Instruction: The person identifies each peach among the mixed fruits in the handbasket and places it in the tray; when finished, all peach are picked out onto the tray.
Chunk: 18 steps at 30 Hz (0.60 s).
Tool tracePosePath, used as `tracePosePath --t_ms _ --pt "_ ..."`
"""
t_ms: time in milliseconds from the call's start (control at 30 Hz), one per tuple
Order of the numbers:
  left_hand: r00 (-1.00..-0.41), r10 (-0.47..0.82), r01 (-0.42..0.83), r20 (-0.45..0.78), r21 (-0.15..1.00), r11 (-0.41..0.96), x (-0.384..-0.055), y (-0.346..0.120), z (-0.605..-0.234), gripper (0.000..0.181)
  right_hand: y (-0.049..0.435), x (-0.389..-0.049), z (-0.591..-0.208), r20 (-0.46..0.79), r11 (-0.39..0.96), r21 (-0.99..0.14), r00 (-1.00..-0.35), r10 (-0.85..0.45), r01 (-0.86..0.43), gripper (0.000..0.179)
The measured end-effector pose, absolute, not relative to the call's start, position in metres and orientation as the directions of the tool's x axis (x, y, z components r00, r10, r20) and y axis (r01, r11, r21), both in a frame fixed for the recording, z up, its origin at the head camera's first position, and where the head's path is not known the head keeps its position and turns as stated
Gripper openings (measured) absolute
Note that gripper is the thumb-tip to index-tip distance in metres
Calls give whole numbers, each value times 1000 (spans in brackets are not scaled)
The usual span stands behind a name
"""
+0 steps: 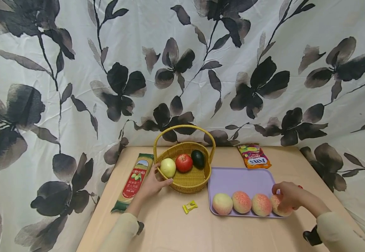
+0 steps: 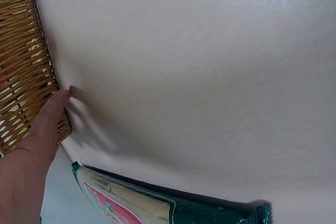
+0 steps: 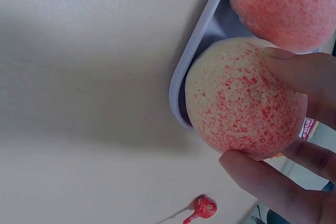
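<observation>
In the head view, my right hand [image 1: 291,196] grips a peach [image 1: 280,205] at the front right corner of the purple tray [image 1: 239,176]. The right wrist view shows thumb and fingers round this speckled peach [image 3: 244,100]. Another peach [image 3: 286,6] sits beside it, part of a row along the tray's front edge. With fingers spread, my left hand [image 1: 152,182] touches the left side of a yellow wicker basket [image 1: 190,189]. Inside the basket lie a pale green fruit [image 1: 168,167], a red round fruit [image 1: 184,163] and a dark avocado [image 1: 198,159]. The left wrist view shows the thumb against the wicker wall [image 2: 31,61].
A red and green pasta packet [image 1: 134,182] lies left of the basket. Near the table's front is a small yellow wrapped candy [image 1: 190,207]. Behind the tray rests a Fox's candy bag [image 1: 254,156]. A red lollipop [image 3: 205,206] lies right of the tray. Floral cloth [image 1: 182,70] hangs behind.
</observation>
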<state>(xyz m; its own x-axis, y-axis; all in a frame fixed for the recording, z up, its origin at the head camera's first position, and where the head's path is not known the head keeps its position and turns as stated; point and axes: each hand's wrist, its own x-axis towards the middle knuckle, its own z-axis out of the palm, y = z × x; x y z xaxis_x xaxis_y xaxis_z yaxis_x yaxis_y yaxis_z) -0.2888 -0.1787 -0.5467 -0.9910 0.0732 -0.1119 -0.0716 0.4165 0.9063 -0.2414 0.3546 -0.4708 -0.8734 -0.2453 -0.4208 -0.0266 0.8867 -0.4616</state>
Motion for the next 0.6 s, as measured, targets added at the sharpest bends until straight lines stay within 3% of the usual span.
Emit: tracePosePath --t_ms 600 --pt "-991 80 -64 -109 898 435 -290 -173 -548 101 357 -234 -473 -374 907 -410 -888 -266 -98 51"
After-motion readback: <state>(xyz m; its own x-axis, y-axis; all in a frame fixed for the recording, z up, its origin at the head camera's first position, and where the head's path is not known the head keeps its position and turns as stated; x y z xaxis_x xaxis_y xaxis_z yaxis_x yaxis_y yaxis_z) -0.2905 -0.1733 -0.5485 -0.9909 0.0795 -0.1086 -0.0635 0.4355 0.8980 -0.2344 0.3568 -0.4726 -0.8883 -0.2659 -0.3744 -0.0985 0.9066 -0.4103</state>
